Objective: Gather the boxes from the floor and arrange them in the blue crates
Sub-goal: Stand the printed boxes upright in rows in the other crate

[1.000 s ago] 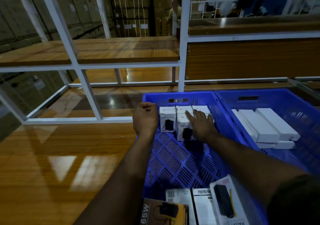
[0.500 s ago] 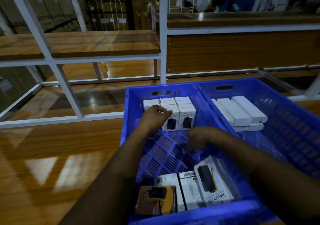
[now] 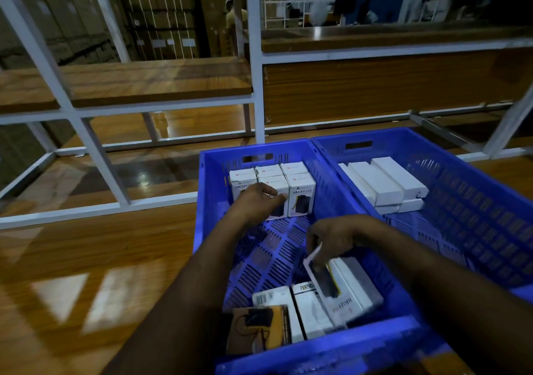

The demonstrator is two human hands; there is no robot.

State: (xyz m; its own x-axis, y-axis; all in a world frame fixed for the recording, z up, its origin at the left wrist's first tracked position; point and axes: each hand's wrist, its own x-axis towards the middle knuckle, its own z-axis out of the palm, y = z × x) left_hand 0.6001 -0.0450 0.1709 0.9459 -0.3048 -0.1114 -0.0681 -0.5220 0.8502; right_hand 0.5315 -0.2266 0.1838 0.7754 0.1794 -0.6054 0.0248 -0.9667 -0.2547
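Note:
Two blue crates stand side by side on the wooden floor. In the left crate (image 3: 210, 201), several white Halley boxes (image 3: 300, 193) stand upright in rows at the far end. My left hand (image 3: 259, 201) rests on the front of those boxes, fingers bent over one. Near the crate's front lie more boxes: a tilted white Halley box (image 3: 340, 294), a white Portronics box (image 3: 310, 308), another white box (image 3: 274, 296) and a brown box (image 3: 259, 325). My right hand (image 3: 334, 236) grips the top edge of the tilted Halley box. The right crate (image 3: 476, 201) holds long plain white boxes (image 3: 383, 181).
A white metal rack frame (image 3: 256, 86) with wooden shelves (image 3: 144, 83) stands just behind the crates. Bare wooden floor (image 3: 86, 259) stretches to the left. Stacked cartons and a person stand far back behind the rack.
My right hand has drawn back from the standing boxes to the crate's front and taken hold of the tilted Halley box. My left hand moved from the crate rim onto the standing boxes.

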